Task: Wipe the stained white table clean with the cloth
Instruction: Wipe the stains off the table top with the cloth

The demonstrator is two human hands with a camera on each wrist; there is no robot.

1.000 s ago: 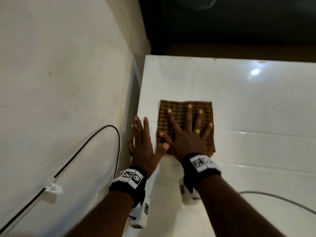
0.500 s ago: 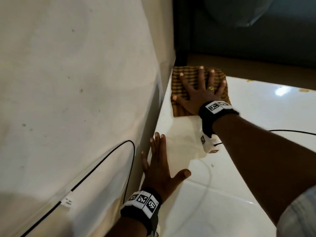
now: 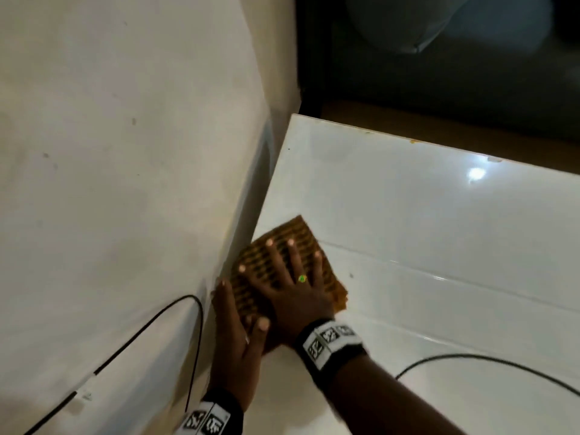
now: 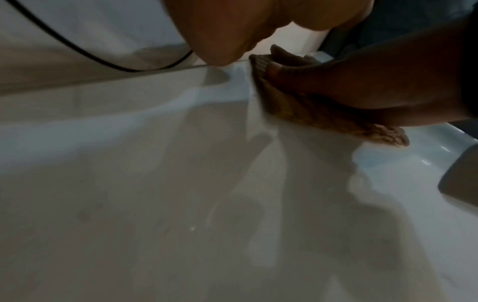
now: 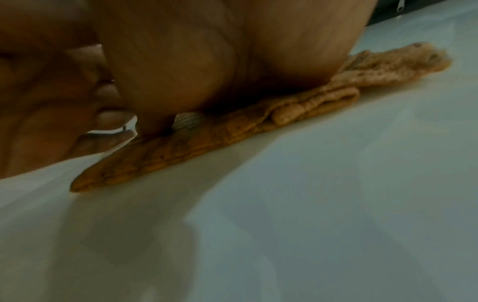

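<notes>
A brown-and-orange checked cloth [image 3: 296, 235] lies folded on the glossy white table [image 3: 408, 215], close to the table's left edge by the wall. My right hand [image 3: 287, 277] presses flat on it with fingers spread; a green ring sits on one finger. My left hand [image 3: 233, 337] rests flat on the table's left edge, fingers straight, its thumb touching the cloth's near corner. In the right wrist view the cloth [image 5: 207, 147] shows folded layers under my palm. From the left wrist view the cloth [image 4: 383, 134] pokes out beneath the right hand [image 4: 349, 81].
A cream wall [image 3: 125, 152] runs along the table's left side, with a black cable [image 3: 175, 309] looping on it. Another black cable [image 3: 486, 359] lies on the table at the right. A small dark speck [image 3: 351, 275] sits right of the cloth. Beyond the far edge is dark.
My right hand has dragged the cloth from the table's far left corner back toward me, ending next to my left hand. The left hand stays at the wall-side edge.
</notes>
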